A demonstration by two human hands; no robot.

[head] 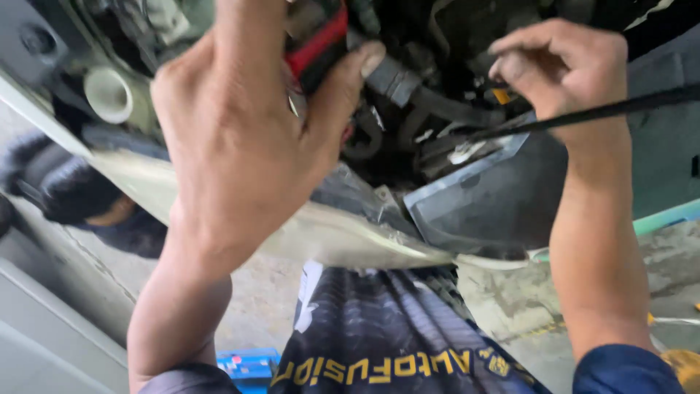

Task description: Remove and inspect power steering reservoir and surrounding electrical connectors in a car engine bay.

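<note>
Desk: Under the raised underside of a vehicle, what do the two hands hold?

Photographer: Left hand (240, 138) reaches up into the engine bay, fingers and thumb closed around a red-and-black tool (317, 40); thumb tip pressed beside a black hose (397, 76). Tool sits at the top middle of the view, mostly hidden behind the palm, so its kind cannot be told.

Desk: And the right?

Photographer: Right hand (565, 69) is up at the top right, fingers curled tight in a narrow grip over something small and dark among the hoses. A thin black rod (583, 117) runs slantwise just below the knuckles; whether the fingers actually hold it is unclear, as the frame is blurred there.

Desk: What lies about them?

Photographer: A dark plastic undertray panel (496, 197) hangs between the two forearms, its pale edge bent down. A cream-coloured pipe end (109, 95) shows at the upper left, near the left hand. Below, a dark cloth with yellow lettering (386, 335) covers the person's lap, a blue crate (248, 365) beside it on the concrete floor (510, 299). Both sleeves are dark blue.
</note>
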